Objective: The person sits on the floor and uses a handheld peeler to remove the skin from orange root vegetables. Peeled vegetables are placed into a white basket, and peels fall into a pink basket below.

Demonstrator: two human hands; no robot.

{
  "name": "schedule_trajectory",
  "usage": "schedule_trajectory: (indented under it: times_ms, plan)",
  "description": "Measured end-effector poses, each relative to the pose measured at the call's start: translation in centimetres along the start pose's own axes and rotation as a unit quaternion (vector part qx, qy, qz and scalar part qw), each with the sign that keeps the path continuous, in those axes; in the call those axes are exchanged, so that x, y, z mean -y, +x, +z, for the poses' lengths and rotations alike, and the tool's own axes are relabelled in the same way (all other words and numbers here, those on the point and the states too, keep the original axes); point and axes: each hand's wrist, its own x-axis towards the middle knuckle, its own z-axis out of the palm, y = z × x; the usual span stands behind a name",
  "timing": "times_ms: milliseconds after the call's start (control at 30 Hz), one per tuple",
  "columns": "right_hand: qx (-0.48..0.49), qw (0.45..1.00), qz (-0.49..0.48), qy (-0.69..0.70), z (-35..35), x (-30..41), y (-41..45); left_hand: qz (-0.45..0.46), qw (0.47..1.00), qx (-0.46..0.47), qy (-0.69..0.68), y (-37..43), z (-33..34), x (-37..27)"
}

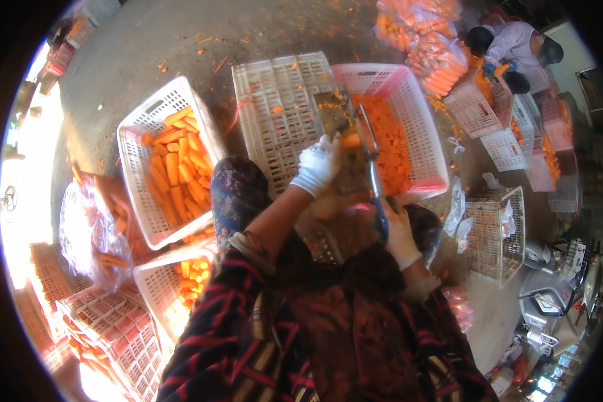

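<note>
My left hand (319, 162), in a white glove, holds a peeled carrot (352, 140) on a dark, worn cutting board (330, 113). My right hand (399, 233), in a pale glove, grips the blue handle of a long metal cutting tool (375, 178). The tool runs along the board's right side, close to the carrot's end; its exact make is blurred. The board rests on an upturned white plastic crate (276, 90). To the right, a white crate (424, 145) holds many cut carrot pieces (389, 135).
At left stands a white crate (130, 135) of whole peeled carrots (181, 166), with another crate (153, 281) of short pieces below. Bagged carrots (427, 45) are piled at the far right. A co-worker (517, 45) bends over crates there. A motorcycle (553, 296) stands at right.
</note>
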Motion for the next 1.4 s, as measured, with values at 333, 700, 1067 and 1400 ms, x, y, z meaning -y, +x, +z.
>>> schedule_trajectory:
  times_ms: [333, 700, 1067, 1400]
  plan:
    - [-0.079, 0.993, 0.063, 0.061, 0.9, -2.4, 0.9, 0.032, 0.999, 0.023, -0.023, 1.0, 0.1, -1.2]
    - [-0.07, 0.995, 0.056, 0.039, 0.6, -4.3, 0.8, 0.023, 0.997, -0.05, -0.059, 1.4, 1.6, -1.2]
    - [-0.08, 0.925, -0.242, -0.282, -1.6, 0.6, -0.1, 0.024, 0.997, -0.025, -0.074, 2.0, 1.7, -2.6]
    - [-0.031, 0.971, 0.157, 0.175, 0.4, -1.5, 0.7, -0.045, 0.99, -0.092, -0.094, -0.2, -4.9, -0.1]
